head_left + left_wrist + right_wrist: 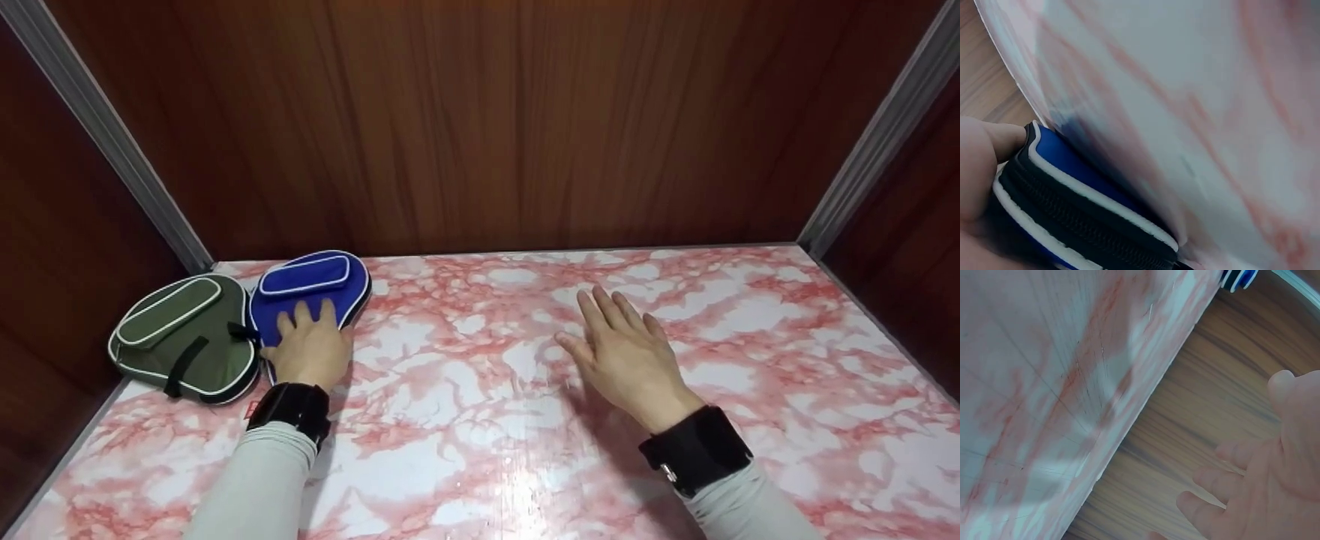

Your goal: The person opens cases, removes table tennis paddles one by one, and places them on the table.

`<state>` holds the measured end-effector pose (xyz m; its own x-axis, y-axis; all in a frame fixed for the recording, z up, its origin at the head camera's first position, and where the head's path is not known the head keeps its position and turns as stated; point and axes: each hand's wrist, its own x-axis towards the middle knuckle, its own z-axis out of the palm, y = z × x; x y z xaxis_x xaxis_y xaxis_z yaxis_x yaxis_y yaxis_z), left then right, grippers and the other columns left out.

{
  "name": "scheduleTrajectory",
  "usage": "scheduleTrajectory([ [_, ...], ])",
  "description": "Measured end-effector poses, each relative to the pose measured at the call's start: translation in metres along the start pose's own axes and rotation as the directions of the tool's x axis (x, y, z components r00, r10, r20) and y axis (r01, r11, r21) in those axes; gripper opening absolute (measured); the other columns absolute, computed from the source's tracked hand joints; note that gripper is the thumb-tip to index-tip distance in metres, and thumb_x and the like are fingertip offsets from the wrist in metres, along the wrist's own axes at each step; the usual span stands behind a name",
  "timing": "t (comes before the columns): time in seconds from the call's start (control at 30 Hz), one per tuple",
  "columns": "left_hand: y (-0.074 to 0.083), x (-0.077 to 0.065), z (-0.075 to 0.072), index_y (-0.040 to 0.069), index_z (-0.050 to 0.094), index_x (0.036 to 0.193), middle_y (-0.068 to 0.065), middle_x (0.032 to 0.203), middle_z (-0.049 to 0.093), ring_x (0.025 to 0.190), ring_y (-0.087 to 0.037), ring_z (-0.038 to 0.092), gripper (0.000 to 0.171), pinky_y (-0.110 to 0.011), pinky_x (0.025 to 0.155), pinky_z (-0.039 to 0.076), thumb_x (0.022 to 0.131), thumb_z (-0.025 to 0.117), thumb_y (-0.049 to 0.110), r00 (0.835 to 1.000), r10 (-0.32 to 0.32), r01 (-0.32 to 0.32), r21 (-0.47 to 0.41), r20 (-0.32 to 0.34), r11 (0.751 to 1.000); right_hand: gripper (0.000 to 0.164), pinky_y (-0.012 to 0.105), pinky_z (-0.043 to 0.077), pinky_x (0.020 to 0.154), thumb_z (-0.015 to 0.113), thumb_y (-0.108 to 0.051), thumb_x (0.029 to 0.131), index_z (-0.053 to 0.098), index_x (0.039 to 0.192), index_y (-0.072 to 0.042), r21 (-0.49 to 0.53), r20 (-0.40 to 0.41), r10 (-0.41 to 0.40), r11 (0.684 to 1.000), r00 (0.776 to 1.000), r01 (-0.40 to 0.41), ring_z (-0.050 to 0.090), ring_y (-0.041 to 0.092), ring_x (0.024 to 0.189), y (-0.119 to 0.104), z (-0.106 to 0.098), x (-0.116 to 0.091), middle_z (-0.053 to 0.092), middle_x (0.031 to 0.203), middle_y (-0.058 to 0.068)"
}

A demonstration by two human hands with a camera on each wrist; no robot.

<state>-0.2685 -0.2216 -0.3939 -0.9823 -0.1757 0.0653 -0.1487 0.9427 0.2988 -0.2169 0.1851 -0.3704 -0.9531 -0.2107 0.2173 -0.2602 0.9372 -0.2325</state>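
Observation:
A blue paddle-shaped zip case [307, 276] with white piping lies at the back left of the table. My left hand [311, 352] rests over its near part with the fingers spread across the top and the thumb at the right edge. In the left wrist view, a digit [1008, 139] touches the corner of the case beside the black zip side [1072, 216]. Right beside it, on the left, lies a green case [169, 311] of the same shape, with black straps. My right hand [626, 360] hovers over the right half of the table, fingers extended, holding nothing.
The table [480, 420] has a red-and-white marbled top. Dark wood panels [480, 127] stand behind it and on both sides, with grey metal posts [120, 142] at the corners. A small red mark [253, 409] shows near my left wrist.

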Motion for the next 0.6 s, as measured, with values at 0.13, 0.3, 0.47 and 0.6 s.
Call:
scheduleTrajectory([
  [0.13, 0.001, -0.002, -0.004, 0.001, 0.036, 0.169, -0.04, 0.171, 0.024, 0.157, -0.066, 0.017, 0.064, -0.096, 0.105, 0.022, 0.115, 0.053, 0.031, 0.999, 0.04, -0.04, -0.013, 0.01, 0.999, 0.082, 0.075, 0.021, 0.125, 0.038, -0.064, 0.115, 0.031, 0.174, -0.008, 0.001, 0.01, -0.003, 1.0, 1.0, 0.003, 0.026, 0.048, 0.163, 0.004, -0.006, 0.0, 0.027, 0.178, 0.023],
  [0.3, 0.014, -0.008, -0.005, 0.006, 0.041, 0.169, -0.036, 0.173, 0.026, 0.159, -0.063, 0.017, 0.061, -0.094, 0.108, 0.021, 0.114, 0.054, 0.029, 0.992, 0.125, -0.124, -0.032, 0.035, 0.992, 0.083, 0.075, 0.021, 0.125, 0.038, -0.065, 0.115, 0.028, 0.175, -0.009, 0.01, 0.019, 0.012, 1.0, 1.0, -0.012, 0.025, 0.048, 0.163, 0.015, -0.015, -0.005, 0.025, 0.179, 0.023],
  [0.47, 0.033, -0.019, -0.003, 0.01, 0.048, 0.166, -0.032, 0.172, 0.033, 0.158, -0.061, 0.023, 0.059, -0.091, 0.111, 0.023, 0.11, 0.059, 0.027, 0.974, 0.222, -0.22, -0.043, 0.036, 0.974, 0.083, 0.075, 0.023, 0.124, 0.04, -0.065, 0.114, 0.03, 0.174, -0.008, 0.019, 0.026, 0.01, 1.0, 1.0, -0.01, 0.027, 0.049, 0.162, 0.019, -0.016, -0.007, 0.027, 0.178, 0.024],
  [0.6, 0.054, -0.026, 0.005, 0.011, 0.055, 0.16, -0.027, 0.17, 0.04, 0.157, -0.056, 0.031, 0.058, -0.089, 0.112, 0.027, 0.105, 0.065, 0.023, 0.953, 0.301, -0.299, -0.048, 0.026, 0.953, 0.081, 0.073, 0.027, 0.124, 0.043, -0.061, 0.115, 0.033, 0.173, -0.006, 0.006, 0.015, -0.009, 1.0, 1.0, 0.009, 0.03, 0.05, 0.161, 0.019, -0.016, -0.009, 0.031, 0.176, 0.025],
])
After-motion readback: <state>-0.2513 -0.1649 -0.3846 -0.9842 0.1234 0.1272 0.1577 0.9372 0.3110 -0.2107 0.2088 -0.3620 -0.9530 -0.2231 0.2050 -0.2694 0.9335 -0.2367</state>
